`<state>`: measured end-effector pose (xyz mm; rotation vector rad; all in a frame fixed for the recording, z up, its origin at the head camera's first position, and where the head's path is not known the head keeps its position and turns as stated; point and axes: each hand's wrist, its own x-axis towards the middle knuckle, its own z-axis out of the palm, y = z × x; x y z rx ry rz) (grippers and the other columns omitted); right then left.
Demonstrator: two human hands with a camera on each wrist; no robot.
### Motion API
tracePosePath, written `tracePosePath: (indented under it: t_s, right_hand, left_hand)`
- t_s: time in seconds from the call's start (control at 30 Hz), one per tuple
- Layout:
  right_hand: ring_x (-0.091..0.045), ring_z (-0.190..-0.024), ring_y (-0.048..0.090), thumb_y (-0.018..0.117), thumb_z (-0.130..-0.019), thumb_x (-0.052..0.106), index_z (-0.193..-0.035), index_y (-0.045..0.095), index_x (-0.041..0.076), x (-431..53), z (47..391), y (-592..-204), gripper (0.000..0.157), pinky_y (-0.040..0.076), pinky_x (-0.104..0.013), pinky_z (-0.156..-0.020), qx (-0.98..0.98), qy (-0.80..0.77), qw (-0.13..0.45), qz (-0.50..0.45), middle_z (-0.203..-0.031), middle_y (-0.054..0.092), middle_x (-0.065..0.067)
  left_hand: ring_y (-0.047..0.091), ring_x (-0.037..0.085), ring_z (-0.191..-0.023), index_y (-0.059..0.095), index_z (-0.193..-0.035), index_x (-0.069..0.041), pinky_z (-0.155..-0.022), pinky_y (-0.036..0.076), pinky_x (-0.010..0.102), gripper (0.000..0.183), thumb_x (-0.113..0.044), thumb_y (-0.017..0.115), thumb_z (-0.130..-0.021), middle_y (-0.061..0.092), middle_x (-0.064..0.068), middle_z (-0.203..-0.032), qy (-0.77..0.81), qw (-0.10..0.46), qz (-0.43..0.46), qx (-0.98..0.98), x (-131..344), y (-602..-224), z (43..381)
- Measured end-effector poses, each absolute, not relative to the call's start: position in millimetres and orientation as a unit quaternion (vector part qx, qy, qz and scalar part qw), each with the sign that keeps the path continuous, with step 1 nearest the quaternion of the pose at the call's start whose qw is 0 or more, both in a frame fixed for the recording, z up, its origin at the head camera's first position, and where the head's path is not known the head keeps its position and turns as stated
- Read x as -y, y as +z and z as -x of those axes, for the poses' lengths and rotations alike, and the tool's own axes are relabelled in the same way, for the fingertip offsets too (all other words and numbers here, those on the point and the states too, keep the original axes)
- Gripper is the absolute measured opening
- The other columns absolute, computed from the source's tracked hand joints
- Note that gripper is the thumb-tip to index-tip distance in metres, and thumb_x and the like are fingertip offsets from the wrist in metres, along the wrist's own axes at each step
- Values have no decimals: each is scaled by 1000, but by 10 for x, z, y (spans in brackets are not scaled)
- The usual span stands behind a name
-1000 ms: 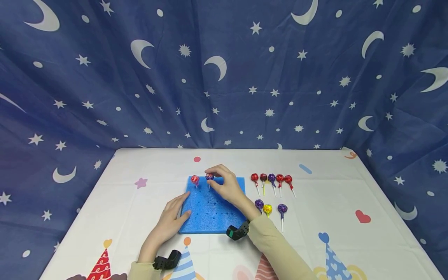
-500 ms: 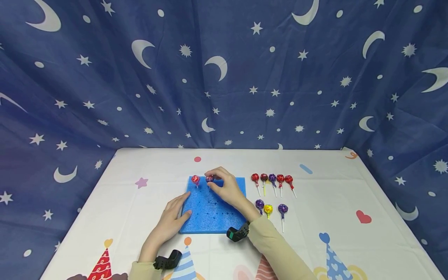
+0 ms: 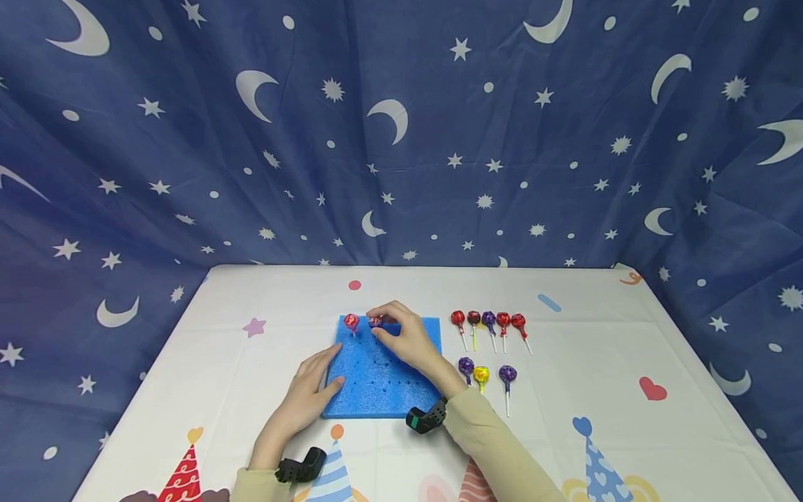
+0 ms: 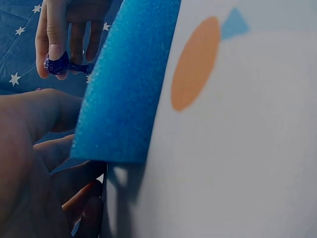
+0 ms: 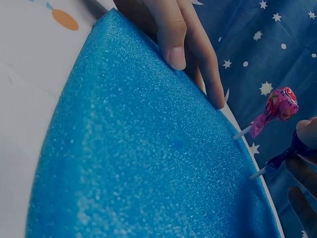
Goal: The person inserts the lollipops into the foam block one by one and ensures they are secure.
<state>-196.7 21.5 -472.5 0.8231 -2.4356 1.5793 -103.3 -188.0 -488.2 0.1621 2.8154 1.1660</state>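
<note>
A blue foam board (image 3: 383, 401) with small holes lies on the table. My right hand (image 3: 409, 338) pinches the wrapped head of a dark purple lollipop (image 4: 55, 63) between thumb and fingers, over the board's far part. In the right wrist view this lollipop's white stick meets the foam surface. To its left a pink-red lollipop (image 3: 351, 322) stands in the foam by the far left corner. My left hand (image 3: 306, 390) rests along the board's left edge, thumb and fingers spread and touching the foam.
Right of the board, several lollipops lie in a back row, among them a red lollipop (image 3: 503, 320). A front row has a purple lollipop (image 3: 466, 366), a yellow lollipop (image 3: 481, 375) and another purple lollipop (image 3: 507, 374). A star-patterned curtain (image 3: 433, 125) hangs behind the table.
The purple lollipop has sunk slightly toward the board, with my right hand lowering along with it. My left hand keeps its place on the board's edge.
</note>
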Motion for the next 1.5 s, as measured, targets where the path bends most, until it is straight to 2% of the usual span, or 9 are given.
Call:
tracePosePath:
  t_s: [0.43, 0.7, 0.97, 1.3, 1.5]
  right_hand:
    - [-20, -105, 64, 66, -89, 10, -119, 63, 12, -224, 1959, -4708, 30, 53, -38, -97, 809, 521, 52, -268, -113, 66, -6]
    - [-20, -104, 64, 67, -89, 11, -120, 62, 11, -233, 1963, -4691, 31, 52, -39, -97, 808, 518, 55, -275, -114, 66, -6]
    - [-21, -104, 64, 67, -90, 13, -121, 62, 12, -274, 1961, -4685, 32, 53, -41, -95, 810, 512, 65, -279, -112, 66, -6]
    - [-24, -108, 63, 65, -91, 12, -121, 61, 9, -321, 1917, -4600, 31, 51, -45, -96, 808, 515, 67, -277, -115, 65, -11]
    - [-22, -109, 62, 66, -90, 12, -122, 62, 10, -391, 1891, -4545, 31, 51, -43, -96, 817, 506, 67, -268, -117, 65, -7]
  left_hand:
    - [21, 38, -145, 31, -151, -15, -112, 21, 68, 60, -24, 55, -97, 33, 15, -155, 381, 46, -55, -922, 1883, -4889, 1036]
    - [23, 39, -144, 33, -150, -13, -111, 23, 69, 60, -22, 56, -95, 35, 16, -154, 383, 33, -57, -921, 1877, -4878, 1029]
    - [21, 37, -145, 32, -151, -14, -112, 21, 69, 60, -23, 55, -96, 34, 15, -155, 383, 43, -53, -921, 1882, -4901, 1048]
    - [22, 38, -144, 32, -151, -14, -112, 21, 69, 60, -23, 55, -96, 34, 15, -155, 381, 38, -57, -922, 1876, -4896, 1038]
    - [24, 40, -143, 34, -150, -12, -111, 22, 69, 60, -22, 56, -95, 36, 17, -153, 382, 24, -63, -922, 1874, -4889, 1028]
